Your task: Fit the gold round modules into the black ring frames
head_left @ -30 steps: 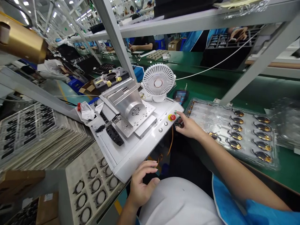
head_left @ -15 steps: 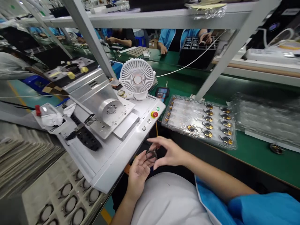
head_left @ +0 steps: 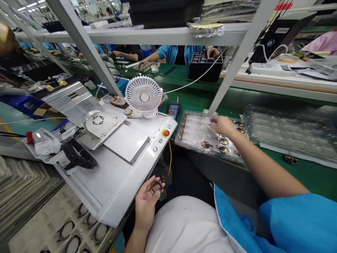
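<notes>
The left hand (head_left: 146,202), low centre of the frame, pinches a thin dark ring (head_left: 157,186) between thumb and fingertips, just off the edge of the white machine base (head_left: 118,182). The right hand (head_left: 222,125) hovers over the clear tray (head_left: 181,138) of gold discs (head_left: 205,144), right of centre on the green worktop (head_left: 318,177). A clean pick probably means taking one disc by its rim and lifting straight up, so its neighbours are not disturbed, with the ring held level. The right fingers are motion-blurred, so I cannot tell whether they are released or grasping a disc. The forearm covers the tray's lower-right pockets.
</notes>
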### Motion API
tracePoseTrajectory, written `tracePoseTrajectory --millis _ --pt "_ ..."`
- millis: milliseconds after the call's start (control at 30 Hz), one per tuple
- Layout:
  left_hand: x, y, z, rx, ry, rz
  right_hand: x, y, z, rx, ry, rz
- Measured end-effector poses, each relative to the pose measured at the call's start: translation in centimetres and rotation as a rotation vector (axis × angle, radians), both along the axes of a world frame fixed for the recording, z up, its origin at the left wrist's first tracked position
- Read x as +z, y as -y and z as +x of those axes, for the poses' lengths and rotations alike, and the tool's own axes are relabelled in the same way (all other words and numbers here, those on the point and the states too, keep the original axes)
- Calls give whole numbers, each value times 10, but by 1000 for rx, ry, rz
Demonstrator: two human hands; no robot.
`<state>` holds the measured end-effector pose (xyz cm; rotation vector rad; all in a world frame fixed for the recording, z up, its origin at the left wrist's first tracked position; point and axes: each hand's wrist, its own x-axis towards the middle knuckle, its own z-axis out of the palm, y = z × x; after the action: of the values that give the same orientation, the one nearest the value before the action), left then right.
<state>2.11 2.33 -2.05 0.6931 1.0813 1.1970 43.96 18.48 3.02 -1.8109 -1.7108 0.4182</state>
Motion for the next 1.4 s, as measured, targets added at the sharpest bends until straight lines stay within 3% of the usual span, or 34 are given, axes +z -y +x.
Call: tracePoseTrajectory --millis 67,167,300,433,500,567,667,800,900,1000,1100,1267,1400 --pt "-2 3 -3 21 -3 3 3 -15 42 -62 20 -17" --pt "-3 4 -2 3 -12 8 0 -25 72 -52 33 -34" --pt "-1 3 1 -19 -21 19 -2 -29 77 75 48 32" --pt "-2 5 -2 -40 -9 35 7 -22 72 -115 54 -72" --pt "-1 6 -4 -46 -6 33 7 -12 57 -178 -103 -58" --pt "2 6 -4 -75 -19 34 2 4 24 -145 -318 -19" --pt "13 5 3 -201 -15 99 -10 39 -59 18 -563 -73" --pt "28 1 12 -378 24 211 -12 88 -177 382 -1119 -286" --pt "32 0 8 -357 13 223 -7 106 -224 471 -1214 -342" --pt "31 3 -2 -300 9 192 -6 105 -234 505 -961 -197" --pt "30 8 -11 -299 46 153 -8 98 -231 636 -669 23" --pt "28 11 -13 -266 186 117 -13 97 -230 725 -620 173" --pt "27 8 -14 -237 224 44 -6 93 -229 825 -466 198"
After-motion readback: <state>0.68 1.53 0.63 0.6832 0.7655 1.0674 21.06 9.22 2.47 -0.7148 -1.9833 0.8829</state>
